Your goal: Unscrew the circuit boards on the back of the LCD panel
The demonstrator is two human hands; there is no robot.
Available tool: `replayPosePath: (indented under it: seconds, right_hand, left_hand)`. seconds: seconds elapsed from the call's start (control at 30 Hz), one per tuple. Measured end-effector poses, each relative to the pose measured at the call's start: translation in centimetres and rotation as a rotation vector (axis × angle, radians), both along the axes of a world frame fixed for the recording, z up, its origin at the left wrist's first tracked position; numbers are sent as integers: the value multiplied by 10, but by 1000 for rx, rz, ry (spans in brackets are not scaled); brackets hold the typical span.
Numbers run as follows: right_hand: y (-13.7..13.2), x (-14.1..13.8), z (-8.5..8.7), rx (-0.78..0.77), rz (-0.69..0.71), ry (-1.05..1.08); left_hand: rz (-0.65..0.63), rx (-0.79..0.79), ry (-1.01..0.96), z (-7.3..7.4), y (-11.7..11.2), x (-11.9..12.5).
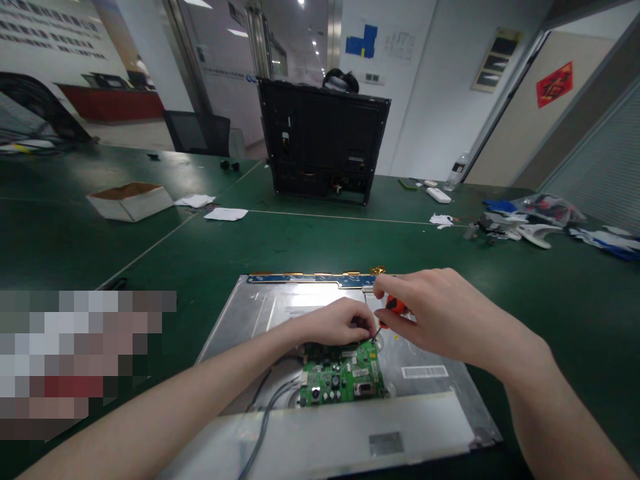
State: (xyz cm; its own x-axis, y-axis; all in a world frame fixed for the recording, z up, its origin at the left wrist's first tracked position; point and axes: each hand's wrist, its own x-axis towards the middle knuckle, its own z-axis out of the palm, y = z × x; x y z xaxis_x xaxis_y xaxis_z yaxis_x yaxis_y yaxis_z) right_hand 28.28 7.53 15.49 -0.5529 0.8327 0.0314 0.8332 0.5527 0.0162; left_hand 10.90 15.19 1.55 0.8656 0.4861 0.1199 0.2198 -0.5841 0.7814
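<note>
My right hand [415, 307] is closed around the orange-red and black handle of a screwdriver [395, 305]. Its thin shaft slants down to the upper right corner of a green circuit board [343, 373]. Beside the tip, my left hand [345, 320] has its fingers curled together at the board's top edge; whether they pinch something small is hidden. The board lies on the metal back of a flat display panel [420, 390]. Grey cables [267, 413] run from the board's left side toward the front. A narrow blue circuit strip [300, 279] lines the panel's far edge.
Behind the panel, a black monitor housing [325, 143] stands upright on the green table [310, 240]. To the left are an open cardboard box [133, 203] and papers [226, 214]. Plastic bags [550, 208], gloves and a bottle [456, 172] lie or stand at the right.
</note>
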Motion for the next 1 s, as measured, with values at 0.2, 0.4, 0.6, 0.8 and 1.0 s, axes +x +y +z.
replayPosePath:
  seconds: [0.2, 0.4, 0.6, 0.8, 1.0]
  right_hand:
    - [-2, 0, 2, -50, 19, 8]
    - [-4, 1, 5, -95, 52, 40]
    - [-2, 0, 3, -85, 1, 40]
    - [1, 2, 0, -40, 5, 23]
    - [2, 1, -1, -9, 15, -16]
  left_hand:
    - [14, -7, 11, 0, -2, -1]
    - [-6, -4, 8, -3, -1, -1]
    - [13, -9, -2, -3, -1, -1]
    - [10, -17, -18, -3, -1, -1]
    - [-5, -19, -17, -3, -1, -1]
